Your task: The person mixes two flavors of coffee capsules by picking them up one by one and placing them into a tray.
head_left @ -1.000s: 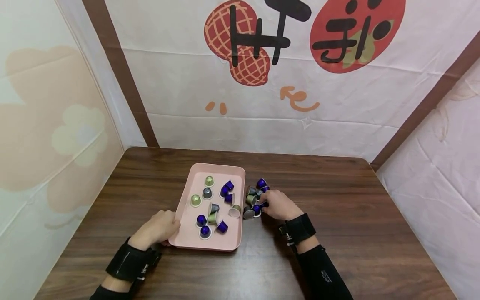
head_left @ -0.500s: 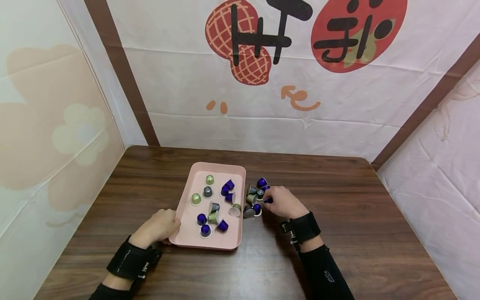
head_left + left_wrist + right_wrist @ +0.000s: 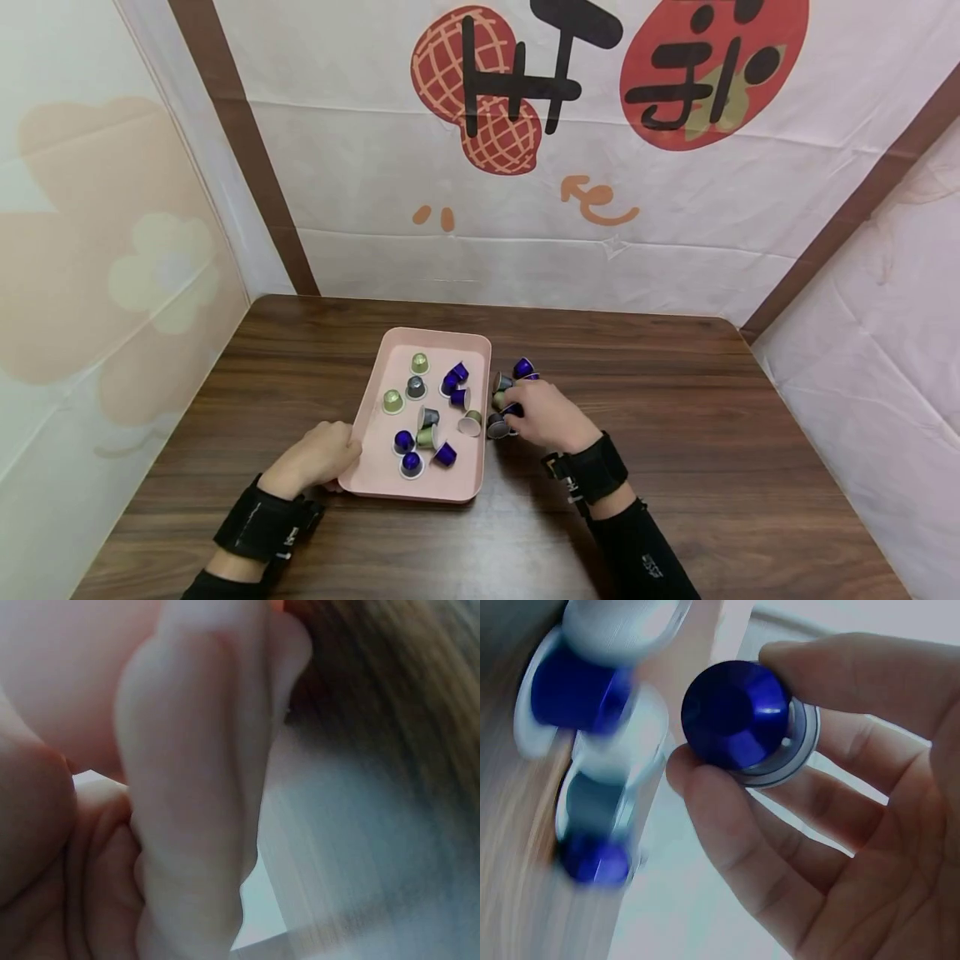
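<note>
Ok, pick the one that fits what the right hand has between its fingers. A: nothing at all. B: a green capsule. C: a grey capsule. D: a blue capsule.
D: in the right wrist view the right hand pinches a blue capsule between thumb and fingers, beside the pink tray whose near left corner the left hand holds.

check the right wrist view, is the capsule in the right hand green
No, the capsule pinched between the fingers of the right hand is dark blue with a silver rim.

Glossy blue metal capsule [image 3: 735,714]; matt pink tray [image 3: 390,479].
</note>
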